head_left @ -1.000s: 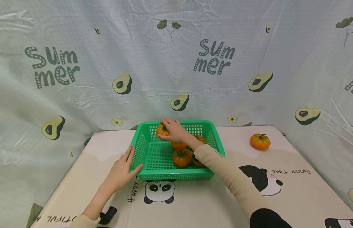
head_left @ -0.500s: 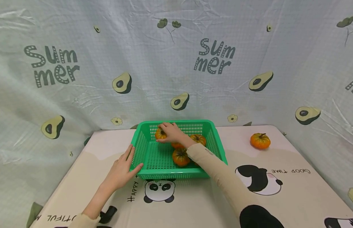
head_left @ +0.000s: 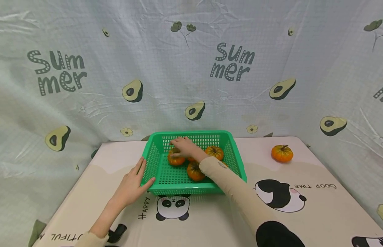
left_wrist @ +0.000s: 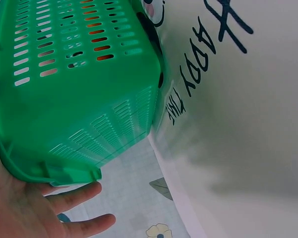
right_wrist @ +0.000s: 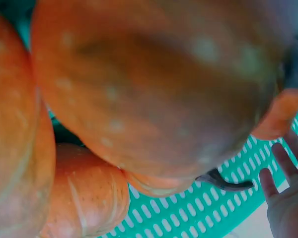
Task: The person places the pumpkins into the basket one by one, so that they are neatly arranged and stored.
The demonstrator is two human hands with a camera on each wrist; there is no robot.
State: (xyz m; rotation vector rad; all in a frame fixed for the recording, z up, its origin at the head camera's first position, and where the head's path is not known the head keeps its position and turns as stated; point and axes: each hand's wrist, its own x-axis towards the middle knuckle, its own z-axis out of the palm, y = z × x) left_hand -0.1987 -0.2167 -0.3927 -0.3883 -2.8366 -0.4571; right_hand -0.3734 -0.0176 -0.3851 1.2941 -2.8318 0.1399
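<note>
A green plastic basket (head_left: 185, 187) holds several small orange pumpkins. My left hand (head_left: 132, 183) rests at the basket's front left corner with straight, spread fingers; in the left wrist view its fingers (left_wrist: 82, 197) lie along the rim. Inside the basket, my right hand (head_left: 187, 149) is over a pumpkin (head_left: 176, 160) at the back left, which sits on the basket floor. Its fingers (right_wrist: 283, 161) look extended and loose in the right wrist view. Beside it are a pumpkin (head_left: 195, 171) nearer the front and another (head_left: 214, 152) at the back right. My right forearm partly hides the rest.
One more pumpkin (head_left: 282, 153) lies on the table (head_left: 210, 219) to the right of the basket. A pale printed curtain (head_left: 166, 68) hangs right behind the table's back edge.
My right hand has lowered the pumpkin into the back left of the basket and loosened its fingers from it. The left hand has stayed put at the basket's corner.
</note>
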